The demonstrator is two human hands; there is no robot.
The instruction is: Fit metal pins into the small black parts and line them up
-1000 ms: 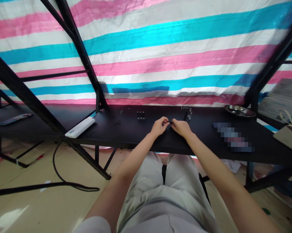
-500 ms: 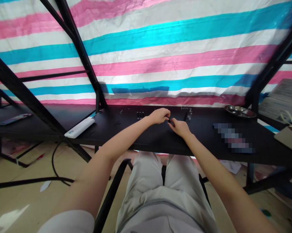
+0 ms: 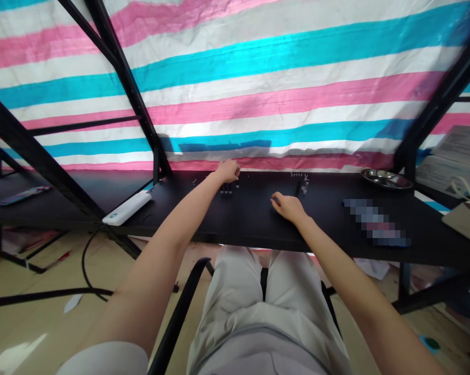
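Observation:
My left hand (image 3: 229,171) is at the back of the black table, fingers curled downward just behind a row of small dark rod-like pieces (image 3: 226,189) with pale ends. Whatever its fingertips hold, if anything, is hidden. Over the middle of the table my right hand (image 3: 288,207) is closed, thumb and fingers drawn together. Any small dark thing in its grip does not stand out from the tabletop. Behind and right of that hand lie a thin dark piece (image 3: 298,186), small clear or grey pieces (image 3: 305,187) and a row of tiny light pieces (image 3: 298,175).
On the black table (image 3: 243,224) a white oblong box (image 3: 127,207) lies left and a shiny metal dish (image 3: 387,178) back right. A blurred-out flat item (image 3: 375,223) lies at the right. Black frame posts (image 3: 129,78) slant up beside a striped sheet (image 3: 274,99).
The hands were together over the middle of the table, with a small dark piece between their fingers. My left hand has moved left and back; my right hand has stayed nearly in place.

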